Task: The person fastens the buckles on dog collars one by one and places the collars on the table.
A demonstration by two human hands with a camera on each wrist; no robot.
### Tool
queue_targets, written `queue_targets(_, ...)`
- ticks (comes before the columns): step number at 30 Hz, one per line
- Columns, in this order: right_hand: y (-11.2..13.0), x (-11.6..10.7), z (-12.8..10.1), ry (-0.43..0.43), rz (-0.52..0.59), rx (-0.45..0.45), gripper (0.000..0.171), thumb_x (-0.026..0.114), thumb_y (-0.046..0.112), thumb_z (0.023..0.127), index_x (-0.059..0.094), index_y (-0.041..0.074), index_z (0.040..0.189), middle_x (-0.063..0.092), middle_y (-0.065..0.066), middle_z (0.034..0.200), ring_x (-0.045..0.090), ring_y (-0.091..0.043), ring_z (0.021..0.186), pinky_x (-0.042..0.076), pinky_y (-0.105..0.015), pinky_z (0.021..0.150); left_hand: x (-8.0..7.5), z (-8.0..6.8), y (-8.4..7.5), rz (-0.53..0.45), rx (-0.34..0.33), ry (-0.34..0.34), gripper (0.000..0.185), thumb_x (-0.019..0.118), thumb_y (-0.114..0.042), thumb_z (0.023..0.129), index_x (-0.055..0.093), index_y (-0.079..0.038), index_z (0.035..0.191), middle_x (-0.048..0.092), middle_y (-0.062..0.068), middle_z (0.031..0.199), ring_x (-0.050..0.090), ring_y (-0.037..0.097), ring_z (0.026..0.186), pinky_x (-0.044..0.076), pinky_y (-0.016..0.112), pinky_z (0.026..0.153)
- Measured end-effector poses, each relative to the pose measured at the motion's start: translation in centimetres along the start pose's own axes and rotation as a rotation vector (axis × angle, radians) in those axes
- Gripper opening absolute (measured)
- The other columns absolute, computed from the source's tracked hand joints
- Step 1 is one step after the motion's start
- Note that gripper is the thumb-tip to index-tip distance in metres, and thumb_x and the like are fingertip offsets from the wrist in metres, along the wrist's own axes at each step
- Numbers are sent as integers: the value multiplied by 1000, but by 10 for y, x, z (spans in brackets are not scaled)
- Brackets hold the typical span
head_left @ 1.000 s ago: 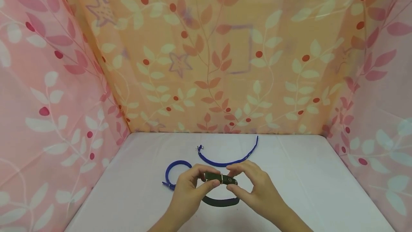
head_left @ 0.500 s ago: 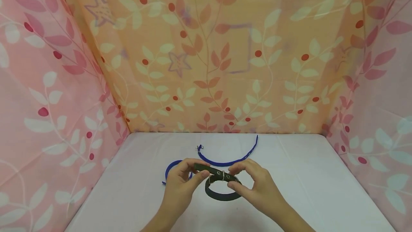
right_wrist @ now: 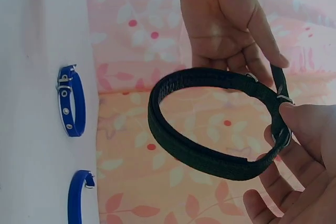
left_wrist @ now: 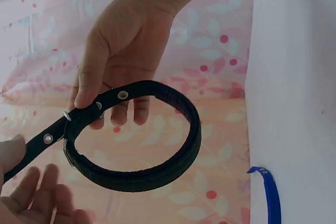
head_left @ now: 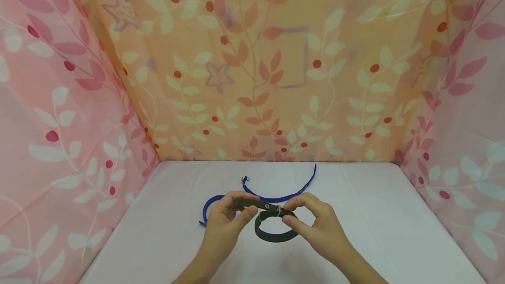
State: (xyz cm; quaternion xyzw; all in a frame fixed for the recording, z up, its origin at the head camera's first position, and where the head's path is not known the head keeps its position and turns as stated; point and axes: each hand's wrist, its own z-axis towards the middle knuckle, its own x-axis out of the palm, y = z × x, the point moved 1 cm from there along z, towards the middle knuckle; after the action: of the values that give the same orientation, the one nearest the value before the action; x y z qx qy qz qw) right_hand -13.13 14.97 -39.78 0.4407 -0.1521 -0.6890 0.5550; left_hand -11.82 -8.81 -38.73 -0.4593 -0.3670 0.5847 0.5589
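A dark green buckled collar [head_left: 276,237] with metal eyelets is held up in a closed loop above the table. My left hand [head_left: 226,220] pinches its strap end between thumb and fingers. My right hand [head_left: 321,220] grips the band beside the metal keeper. In the left wrist view the collar [left_wrist: 136,182] hangs as a wide ring, and the strap passes through the keeper [left_wrist: 66,116] towards my left hand. The right wrist view shows the collar's padded inner side [right_wrist: 176,85], with my right thumb on the band near the keeper [right_wrist: 284,98].
On the white table [head_left: 375,222], a blue collar [head_left: 207,207] lies buckled into a ring, partly behind my left hand. Farther back lies another blue collar [head_left: 272,199], unfastened in an open curve. Floral curtains [head_left: 252,56] stand at the back and both sides.
My left hand has moved slightly left and up with the strap end, so more strap shows left of the keeper. The collar's ring has risen and turned more into view. The blue collars stay put.
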Motion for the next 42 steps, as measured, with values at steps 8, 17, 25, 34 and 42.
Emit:
queue_targets(8, 1, 2, -2, 3, 39, -6, 27, 80, 16, 90, 68, 28, 111, 70, 13, 101, 65, -9, 98, 51, -29, 92, 11, -4, 8, 134, -72, 157, 25, 81, -30, 89, 72, -26, 112, 74, -12, 108, 67, 16, 103, 52, 40, 98)
queue_targets(17, 4, 6, 1, 6, 92, -293, 45, 78, -7, 84, 70, 16, 122, 70, 2, 110, 65, -14, 102, 53, -23, 92, 15, -6, 7, 11, 50, 123, 18, 77, -21, 93, 75, -19, 111, 73, -2, 110, 68, 20, 98, 58, 29, 89)
queue_targets(25, 3, 8, 1, -26, 74, -347, 46, 79, -10, 80, 71, 15, 119, 70, 0, 110, 66, -14, 102, 52, -19, 93, 18, -9, 8, -34, 132, 117, 17, 75, -16, 95, 76, -15, 111, 70, 3, 112, 68, 21, 103, 58, 27, 89)
queue_targets(34, 3, 9, 1, -100, 15, -369, 35, 85, -1, 78, 70, 19, 102, 71, 0, 107, 65, -15, 102, 50, -18, 92, 23, -10, 13, 38, 310, 177, 16, 73, -12, 96, 77, -16, 111, 73, -1, 111, 69, 17, 107, 60, 29, 82)
queue_targets(42, 6, 9, 1, -115, 14, -404, 41, 85, -6, 74, 71, 14, 105, 72, 2, 102, 64, -14, 97, 48, -18, 94, 25, -10, 14, 92, 364, 187, 17, 74, -9, 94, 80, -14, 110, 72, -3, 109, 70, 14, 101, 61, 28, 75)
